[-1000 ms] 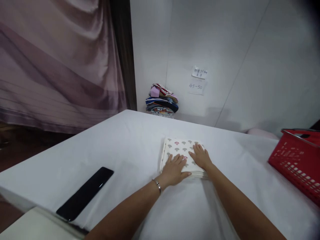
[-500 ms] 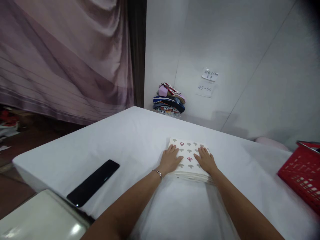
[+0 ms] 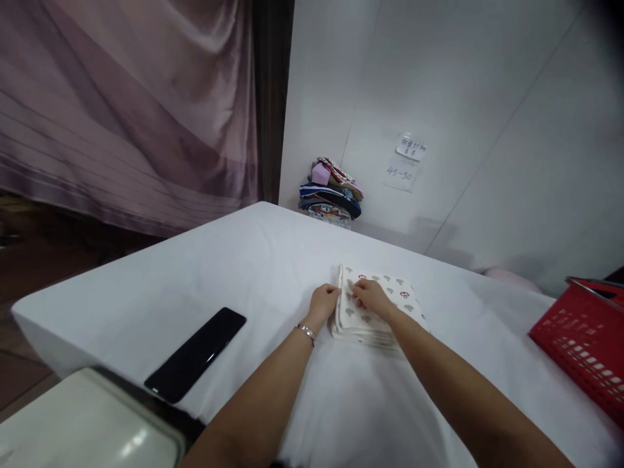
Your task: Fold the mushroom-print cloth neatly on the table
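Note:
A folded white cloth (image 3: pixel 390 296) printed with grey and red mushrooms lies on the white-covered table (image 3: pixel 234 266). My left hand (image 3: pixel 324 302), with a bracelet at the wrist, curls round the cloth's left edge. My right hand (image 3: pixel 370 296) rests on top of the cloth near that same edge, its fingers bent and pinching the fabric.
A black phone (image 3: pixel 197 353) lies on the table at the left front. A red plastic basket (image 3: pixel 582 344) stands at the right edge. A pile of coloured folded clothes (image 3: pixel 330 192) sits at the far side by the white wall. A purple curtain hangs at the left.
Both hands lay flat on top of the cloth before. Now they have shifted left to its left edge, with the fingers curled on the fabric.

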`<state>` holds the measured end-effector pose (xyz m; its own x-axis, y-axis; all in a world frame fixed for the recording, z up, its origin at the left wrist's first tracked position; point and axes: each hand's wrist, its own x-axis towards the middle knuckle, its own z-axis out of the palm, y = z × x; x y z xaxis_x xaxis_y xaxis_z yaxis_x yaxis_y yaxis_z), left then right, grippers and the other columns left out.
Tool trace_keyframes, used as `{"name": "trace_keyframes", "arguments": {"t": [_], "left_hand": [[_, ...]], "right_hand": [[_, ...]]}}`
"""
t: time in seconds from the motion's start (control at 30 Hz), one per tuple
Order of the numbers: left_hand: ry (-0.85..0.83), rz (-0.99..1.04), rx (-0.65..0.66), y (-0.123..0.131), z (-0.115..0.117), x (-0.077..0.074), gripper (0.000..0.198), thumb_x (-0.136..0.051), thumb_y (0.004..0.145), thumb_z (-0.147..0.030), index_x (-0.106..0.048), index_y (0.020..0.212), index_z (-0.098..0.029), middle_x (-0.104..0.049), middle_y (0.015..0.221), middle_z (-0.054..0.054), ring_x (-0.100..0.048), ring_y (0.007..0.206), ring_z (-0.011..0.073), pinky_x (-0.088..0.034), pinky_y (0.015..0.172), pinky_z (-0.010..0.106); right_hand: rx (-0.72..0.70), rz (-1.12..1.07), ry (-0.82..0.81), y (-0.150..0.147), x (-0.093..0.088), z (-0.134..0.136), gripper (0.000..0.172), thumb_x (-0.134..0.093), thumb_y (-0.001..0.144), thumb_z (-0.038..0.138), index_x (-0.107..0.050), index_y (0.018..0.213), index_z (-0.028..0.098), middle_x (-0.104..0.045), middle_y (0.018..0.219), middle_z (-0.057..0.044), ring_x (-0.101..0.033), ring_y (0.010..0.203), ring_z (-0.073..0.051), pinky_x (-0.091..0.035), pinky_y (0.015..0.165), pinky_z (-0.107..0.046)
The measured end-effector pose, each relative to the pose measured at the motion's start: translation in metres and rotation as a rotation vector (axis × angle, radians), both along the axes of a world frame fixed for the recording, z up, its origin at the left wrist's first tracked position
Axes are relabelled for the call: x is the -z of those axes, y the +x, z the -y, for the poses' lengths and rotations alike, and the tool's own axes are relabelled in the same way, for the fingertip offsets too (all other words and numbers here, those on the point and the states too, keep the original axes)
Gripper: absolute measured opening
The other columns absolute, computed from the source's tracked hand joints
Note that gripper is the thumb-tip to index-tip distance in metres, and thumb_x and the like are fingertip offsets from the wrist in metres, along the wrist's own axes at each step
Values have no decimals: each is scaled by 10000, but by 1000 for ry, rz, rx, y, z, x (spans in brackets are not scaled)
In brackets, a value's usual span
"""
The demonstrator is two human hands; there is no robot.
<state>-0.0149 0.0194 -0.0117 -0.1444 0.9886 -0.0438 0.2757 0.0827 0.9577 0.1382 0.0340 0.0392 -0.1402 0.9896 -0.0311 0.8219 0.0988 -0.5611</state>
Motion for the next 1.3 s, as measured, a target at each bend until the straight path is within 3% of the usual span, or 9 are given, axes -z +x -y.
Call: {"name": "trace_keyframes", "arguments": {"t": [0.1,0.23,0.4,0.53,0.77,0.97,1.1,1.3], "left_hand": [[-62,70,31,0,-1,4,149,-542,782,-252,-654,766,-156,-648,663,14,-583,595,119,-454,548,217],[-100,130,65,0,-1,8,168,-532,787,-240,-666,805,-141,-638,639,5,-555,533,95,-424,477,184],[-70,113,69,0,-3,10,133,-563,753,-217,-672,740,-142,-656,662,24,-579,592,111,-427,539,194],[-31,64,54,0,-3,9,107,-572,732,-190,-666,700,-150,-670,690,36,-602,685,135,-424,619,211],[8,17,70,0,2,4,143,-532,736,-182,-659,679,-150,-675,723,34,-592,694,135,-399,622,217],[-7,-13,90,-2,3,1,246,-480,774,-257,-643,628,-145,-644,632,40,-568,621,142,-368,557,227],[-10,-29,111,-1,5,-2,207,-542,743,-320,-634,662,-154,-638,642,25,-555,607,133,-351,539,218],[8,-84,102,-1,8,-1,121,-564,699,-252,-609,629,-164,-606,614,6,-528,596,132,-330,547,225]], "right_hand": [[6,19,-14,-28,7,-7,294,-508,802,390,-579,613,176,-521,403,17,-511,419,-121,-358,490,-235],[21,-1,-21,-32,13,-15,227,-593,740,270,-521,546,175,-446,354,46,-466,398,-96,-319,482,-222],[28,-135,-114,-26,17,-12,184,-522,770,190,-510,588,170,-493,420,52,-446,346,-70,-296,408,-197],[34,-254,-156,-24,13,-8,226,-482,805,225,-478,585,176,-476,408,58,-405,334,-59,-271,372,-182],[4,-349,-225,-33,7,-8,239,-499,792,232,-479,562,168,-450,352,58,-349,308,-47,-239,349,-168],[30,-371,-233,-40,7,-2,200,-468,802,213,-455,605,180,-461,386,67,-392,320,-53,-256,339,-162],[12,-360,-259,-35,6,-1,164,-459,799,227,-491,646,178,-522,458,46,-474,377,-68,-323,367,-163],[68,-258,-106,-31,6,-32,115,-482,756,203,-530,655,174,-591,563,9,-508,425,-88,-352,416,-195]]}}
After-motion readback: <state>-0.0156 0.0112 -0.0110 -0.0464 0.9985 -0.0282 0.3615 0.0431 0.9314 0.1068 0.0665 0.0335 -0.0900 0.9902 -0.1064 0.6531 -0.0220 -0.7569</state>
